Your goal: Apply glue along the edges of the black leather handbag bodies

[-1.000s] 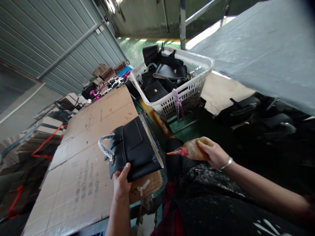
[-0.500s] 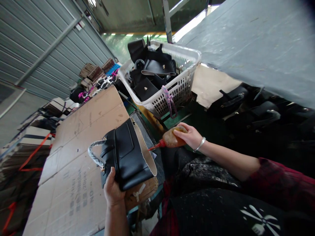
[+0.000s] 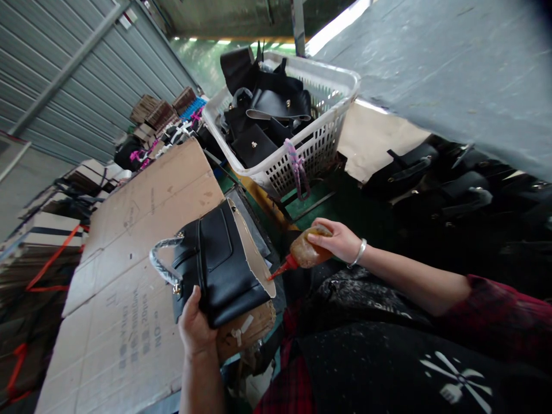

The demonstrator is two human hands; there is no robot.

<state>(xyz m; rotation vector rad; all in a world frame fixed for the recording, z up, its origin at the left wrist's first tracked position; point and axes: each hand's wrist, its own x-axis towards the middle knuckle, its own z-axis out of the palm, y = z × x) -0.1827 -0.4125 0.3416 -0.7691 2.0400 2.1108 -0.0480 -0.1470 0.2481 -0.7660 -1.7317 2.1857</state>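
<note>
A black handbag (image 3: 219, 259) lies tilted above the cardboard, its open edge with a beige lining facing right. My left hand (image 3: 196, 325) grips the bag's lower left part, thumb on top and the other fingers hidden beneath. A handle wrapped in clear plastic sticks out at the bag's left. My right hand (image 3: 338, 238) is closed around a squeeze bottle (image 3: 307, 252) of amber liquid with a red nozzle. The nozzle tip is at the lower part of the bag's beige edge; whether it touches, I cannot tell.
Cardboard sheets (image 3: 116, 310) cover the table on the left. Behind stands a white plastic basket (image 3: 319, 138) full of black bag pieces. A grey surface (image 3: 448, 75) fills the upper right, with several black bags (image 3: 457, 190) beneath. Stacked parts (image 3: 56, 230) line the far left.
The bottle in my right hand has moved down along the bag's open edge, toward its lower corner. My left hand still holds the bag; the whole view has shifted slightly.
</note>
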